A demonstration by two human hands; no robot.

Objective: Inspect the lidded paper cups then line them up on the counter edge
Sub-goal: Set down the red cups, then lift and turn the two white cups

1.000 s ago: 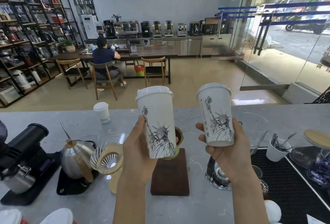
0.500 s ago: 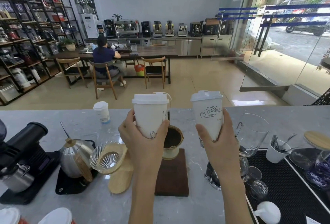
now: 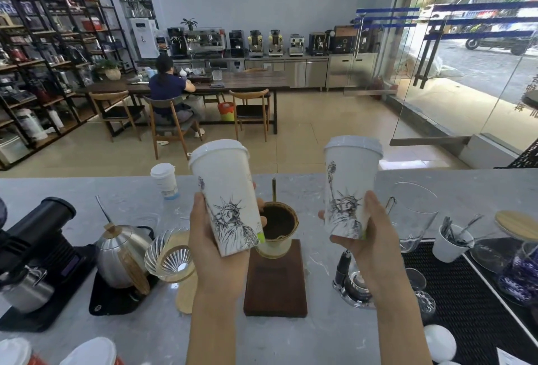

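Note:
I hold two tall white lidded paper cups in the air above the grey counter [image 3: 72, 190], both printed with a Statue of Liberty drawing that faces me. My left hand [image 3: 217, 259] grips the left cup [image 3: 225, 190] around its lower half, tilted slightly left. My right hand [image 3: 369, 242] grips the right cup [image 3: 348, 190] at its base, nearly upright. A third, smaller lidded cup [image 3: 164, 179] stands by the counter's far edge at the left. Two more white lids [image 3: 87, 353] show at the bottom left corner.
Below the cups sits a pour-over dripper [image 3: 278, 227] on a wooden block [image 3: 275, 286]. A steel kettle [image 3: 122, 251], a glass dripper [image 3: 171, 257] and a black grinder [image 3: 35, 242] stand left. A tall glass [image 3: 413, 213], a spoon cup [image 3: 452, 242] and a black mat [image 3: 465, 292] lie right.
Half a second ago both cups were turned with their backs to me and held lower. Both hands have turned and raised them, so the statue print faces me again.

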